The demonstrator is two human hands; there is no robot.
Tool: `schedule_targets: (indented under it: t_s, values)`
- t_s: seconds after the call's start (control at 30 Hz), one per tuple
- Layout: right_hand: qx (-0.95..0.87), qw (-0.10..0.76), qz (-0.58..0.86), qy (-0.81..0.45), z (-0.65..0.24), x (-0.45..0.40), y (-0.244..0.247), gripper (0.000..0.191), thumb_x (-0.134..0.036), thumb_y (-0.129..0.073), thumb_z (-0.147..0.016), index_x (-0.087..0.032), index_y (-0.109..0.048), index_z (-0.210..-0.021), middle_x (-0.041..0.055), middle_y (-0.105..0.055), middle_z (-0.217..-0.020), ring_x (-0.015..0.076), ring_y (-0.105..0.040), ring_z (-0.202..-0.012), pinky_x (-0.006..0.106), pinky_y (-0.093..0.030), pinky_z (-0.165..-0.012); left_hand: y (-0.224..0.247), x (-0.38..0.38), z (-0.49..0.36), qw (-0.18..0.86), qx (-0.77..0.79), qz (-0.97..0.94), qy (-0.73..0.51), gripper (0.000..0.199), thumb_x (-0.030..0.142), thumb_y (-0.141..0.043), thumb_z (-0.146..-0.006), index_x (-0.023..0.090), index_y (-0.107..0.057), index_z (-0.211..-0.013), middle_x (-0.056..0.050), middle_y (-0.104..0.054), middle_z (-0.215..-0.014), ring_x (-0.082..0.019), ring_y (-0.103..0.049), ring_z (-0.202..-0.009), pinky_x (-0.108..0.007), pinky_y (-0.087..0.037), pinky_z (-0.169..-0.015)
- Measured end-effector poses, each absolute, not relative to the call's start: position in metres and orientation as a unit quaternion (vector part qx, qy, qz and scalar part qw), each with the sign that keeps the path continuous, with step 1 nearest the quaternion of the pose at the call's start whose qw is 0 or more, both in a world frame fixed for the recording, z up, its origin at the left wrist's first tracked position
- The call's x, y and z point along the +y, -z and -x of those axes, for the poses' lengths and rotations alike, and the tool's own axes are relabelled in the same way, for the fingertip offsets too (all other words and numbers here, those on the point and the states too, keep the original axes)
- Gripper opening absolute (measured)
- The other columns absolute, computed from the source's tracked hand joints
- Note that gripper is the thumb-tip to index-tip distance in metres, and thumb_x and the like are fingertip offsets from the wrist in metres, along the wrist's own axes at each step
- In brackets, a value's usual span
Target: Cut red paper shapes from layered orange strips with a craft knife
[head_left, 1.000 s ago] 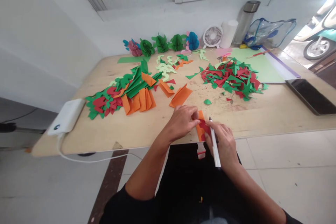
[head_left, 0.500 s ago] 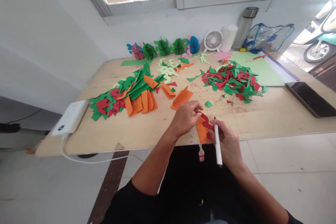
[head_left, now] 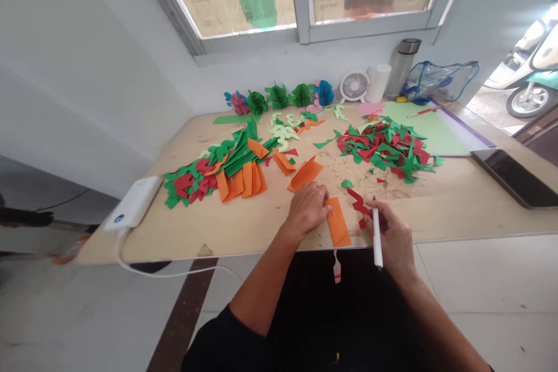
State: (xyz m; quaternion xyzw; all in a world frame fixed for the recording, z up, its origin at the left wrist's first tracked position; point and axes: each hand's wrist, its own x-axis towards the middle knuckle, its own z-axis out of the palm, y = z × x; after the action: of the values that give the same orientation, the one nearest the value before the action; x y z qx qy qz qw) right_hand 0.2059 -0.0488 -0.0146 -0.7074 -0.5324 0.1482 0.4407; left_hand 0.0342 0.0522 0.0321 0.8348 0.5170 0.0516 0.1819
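Observation:
An orange folded paper strip (head_left: 338, 224) lies at the table's front edge. My left hand (head_left: 307, 208) touches its upper left side, fingers curled and fingertips on the paper. To the right, my right hand (head_left: 392, 235) pinches a wavy red paper cutout (head_left: 358, 202) and also holds a white marker (head_left: 377, 238), its dark tip pointing up. A folded orange paper (head_left: 306, 173) rests just beyond my left hand. More orange folded papers (head_left: 247, 180) stand to the left, beside long green strips.
Red and green scraps (head_left: 392, 145) are heaped at right, near a black phone (head_left: 517, 177). A white power bank (head_left: 133, 203) with a cable sits at the left edge. Paper figures (head_left: 278, 96), a small fan (head_left: 354, 86) and a bottle (head_left: 403, 68) line the wall.
My right hand has moved right with the red cutout and marker, away from the orange strip. My left hand has let go of the red cutout and come down on the strip. The view has tilted up.

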Motion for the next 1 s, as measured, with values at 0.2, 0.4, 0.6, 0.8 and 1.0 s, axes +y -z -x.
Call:
schedule_targets:
  t_s: [0.2,0.4,0.6,0.8,1.0]
  values:
    - [-0.551,0.438,0.703,-0.105,-0.204,-0.049,0.021,0.026,-0.039,-0.054,-0.085,-0.026,-0.066,-0.104,0.0008,-0.071,-0.075,0.0172,-0.061,-0.06,0.028,-0.047,-0.058,-0.031,0.051,-0.037,0.18,0.537,-0.822,-0.056,0.013,0.024,-0.071,-0.079,0.02,-0.06,-0.085,-0.002,-0.065,-0.094,-0.02,-0.06,-0.095,-0.031,-0.045,-0.083]
    - [-0.562,0.452,0.688,-0.074,-0.205,-0.048,0.025,0.025,-0.035,-0.054,-0.085,-0.026,-0.067,-0.103,0.0023,-0.073,-0.078,0.0198,-0.065,-0.068,0.029,-0.047,-0.06,-0.028,0.045,-0.04,0.177,0.557,-0.808,-0.077,0.014,0.021,-0.07,-0.079,0.021,-0.058,-0.086,-0.001,-0.065,-0.092,-0.019,-0.06,-0.095,-0.031,-0.045,-0.086]
    - [-0.561,0.444,0.695,-0.074,-0.205,-0.048,0.026,0.025,-0.035,-0.053,-0.085,-0.027,-0.067,-0.104,0.0027,-0.074,-0.078,0.0216,-0.067,-0.07,0.03,-0.046,-0.06,-0.028,0.043,-0.041,0.172,0.565,-0.802,-0.093,0.007,0.017,-0.066,-0.081,0.02,-0.06,-0.08,-0.002,-0.065,-0.092,-0.02,-0.06,-0.094,-0.033,-0.045,-0.086]
    - [-0.565,0.445,0.693,-0.06,-0.206,-0.048,0.028,0.025,-0.036,-0.053,-0.085,-0.027,-0.067,-0.104,0.0029,-0.075,-0.082,0.0221,-0.068,-0.072,0.03,-0.047,-0.062,-0.025,0.042,-0.045,0.177,0.567,-0.797,-0.115,0.007,0.015,-0.063,-0.082,0.02,-0.06,-0.078,-0.003,-0.067,-0.089,-0.02,-0.06,-0.095,-0.033,-0.045,-0.086]
    - [-0.568,0.436,0.695,-0.065,-0.207,-0.049,0.027,0.027,-0.041,-0.053,-0.086,-0.027,-0.066,-0.105,0.0035,-0.076,-0.084,0.023,-0.07,-0.074,0.031,-0.049,-0.062,-0.046,0.04,-0.024,0.196,0.549,-0.8,-0.141,0.009,0.015,-0.061,-0.083,0.022,-0.061,-0.077,0.001,-0.07,-0.08,-0.016,-0.064,-0.08,-0.027,-0.047,-0.074]
